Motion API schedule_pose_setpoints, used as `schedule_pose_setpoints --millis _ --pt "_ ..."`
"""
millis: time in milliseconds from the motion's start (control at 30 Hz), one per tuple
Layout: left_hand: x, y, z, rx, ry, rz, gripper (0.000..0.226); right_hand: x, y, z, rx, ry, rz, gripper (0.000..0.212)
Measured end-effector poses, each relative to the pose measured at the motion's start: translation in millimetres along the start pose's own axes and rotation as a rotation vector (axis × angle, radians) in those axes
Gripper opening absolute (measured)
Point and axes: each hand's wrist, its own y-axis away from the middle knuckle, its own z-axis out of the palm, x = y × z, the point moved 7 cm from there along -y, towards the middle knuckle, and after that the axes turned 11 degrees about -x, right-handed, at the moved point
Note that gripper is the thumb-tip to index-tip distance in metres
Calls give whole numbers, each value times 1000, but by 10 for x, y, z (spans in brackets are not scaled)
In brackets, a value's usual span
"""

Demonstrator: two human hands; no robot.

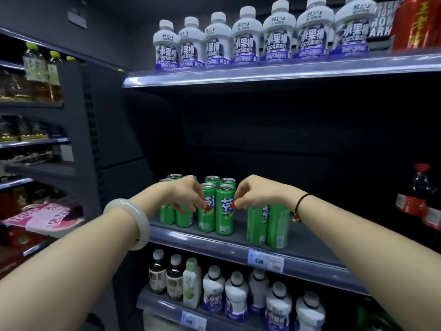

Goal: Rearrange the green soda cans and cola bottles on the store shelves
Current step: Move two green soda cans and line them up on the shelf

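Several green soda cans stand on the middle shelf in three clusters. My left hand curls down over the top of the left cluster, and its thumb tip touches the front-left can of the middle cluster. My right hand curls over the tops of the right pair of cans, its thumb tip on the front-right middle can. Two cola bottles with red caps and labels stand at the shelf's far right, apart from both hands.
White juice bottles line the shelf above, with a red can at its right end. Dark and white bottles fill the shelf below. A price tag hangs on the middle shelf edge. Another shelving unit stands at left.
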Motion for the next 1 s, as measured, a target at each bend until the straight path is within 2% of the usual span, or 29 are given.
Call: schedule_pose_setpoints --millis 100,267,633,800,1000 --pt "-71 -166 -200 22 -20 15 15 -16 -255 -75 23 0 -1 26" --pt "-170 -495 -649 46 -60 46 31 -25 -723 -268 65 -14 12 27" --pt "-702 -1063 -1183 58 -16 80 45 -244 -1441 -293 96 27 59 29" --pt "-904 -1219 -1302 17 -160 82 69 -416 -1707 -170 100 37 111 38" --pt "-1143 -1441 -1258 -145 -341 74 114 -515 -1940 -10 118 41 210 71"
